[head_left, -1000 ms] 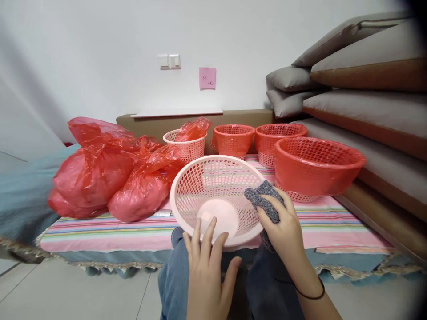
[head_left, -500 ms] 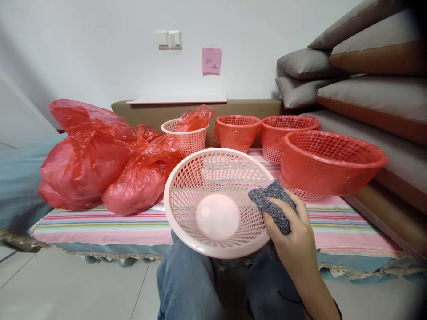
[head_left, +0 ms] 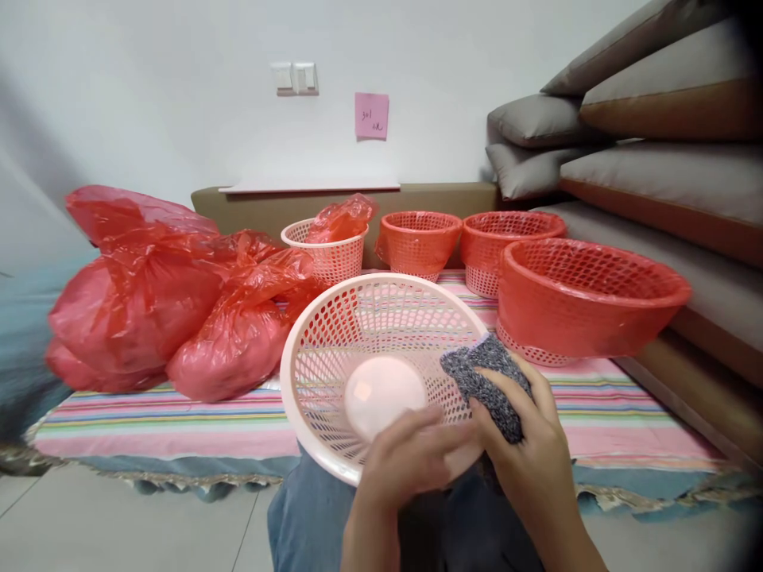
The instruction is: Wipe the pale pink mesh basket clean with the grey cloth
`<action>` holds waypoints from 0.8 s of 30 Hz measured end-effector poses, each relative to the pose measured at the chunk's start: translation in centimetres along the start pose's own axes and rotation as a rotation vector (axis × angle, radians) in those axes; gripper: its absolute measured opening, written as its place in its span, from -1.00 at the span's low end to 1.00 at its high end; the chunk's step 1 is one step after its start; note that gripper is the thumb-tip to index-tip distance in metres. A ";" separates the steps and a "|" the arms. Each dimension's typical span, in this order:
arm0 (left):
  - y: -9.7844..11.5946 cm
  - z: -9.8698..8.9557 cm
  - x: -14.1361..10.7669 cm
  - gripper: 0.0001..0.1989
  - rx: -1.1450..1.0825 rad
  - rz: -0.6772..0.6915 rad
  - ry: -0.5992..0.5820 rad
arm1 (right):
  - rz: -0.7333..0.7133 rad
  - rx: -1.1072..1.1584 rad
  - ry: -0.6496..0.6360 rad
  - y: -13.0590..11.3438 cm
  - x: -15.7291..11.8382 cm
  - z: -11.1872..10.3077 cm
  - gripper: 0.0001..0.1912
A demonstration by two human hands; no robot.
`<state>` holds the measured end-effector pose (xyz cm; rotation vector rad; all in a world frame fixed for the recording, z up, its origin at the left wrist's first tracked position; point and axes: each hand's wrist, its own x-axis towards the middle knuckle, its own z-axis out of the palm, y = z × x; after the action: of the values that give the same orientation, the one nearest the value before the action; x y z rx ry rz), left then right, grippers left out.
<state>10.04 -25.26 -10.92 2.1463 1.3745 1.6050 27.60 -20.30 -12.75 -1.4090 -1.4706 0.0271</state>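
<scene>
A pale pink plastic basket [head_left: 385, 393] with a lattice wall rests tilted on my lap, its opening facing me. My right hand [head_left: 524, 429] grips a dark grey speckled cloth [head_left: 492, 381] against the basket's right rim, with part of the cloth hanging below. In front of the basket's near rim, my left hand [head_left: 411, 453] is slightly blurred, its fingers stretched toward the right and apart from the cloth. Nothing shows in its fingers.
Red plastic bags [head_left: 137, 310] bulge at the left on a striped cloth [head_left: 179, 425]. Behind stands a pink basket [head_left: 337, 258] holding a red bag. Red-wrapped baskets [head_left: 590, 302] stand at the right, beside stacked cushions [head_left: 668, 175].
My left hand has come into view from below, over the basket's near side. My right hand still grips the cloth at the rim. The view has shifted slightly.
</scene>
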 end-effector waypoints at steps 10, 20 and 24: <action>-1.3 3.7 0.9 -0.51 0.440 0.276 -0.095 | -0.129 -0.145 0.007 -1.3 -3.8 -0.8 -0.65; -5.8 0.3 7.1 -0.57 0.313 0.462 -0.369 | 0.000 0.024 0.053 2.6 4.9 1.2 -0.70; -6.7 0.6 8.6 -0.57 0.335 0.417 -0.342 | -0.001 0.033 0.061 2.4 6.7 2.4 -0.71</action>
<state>6.85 -14.98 -9.00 2.8948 1.2112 1.0787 29.35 -13.14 -11.12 -1.3711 -1.4145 0.0072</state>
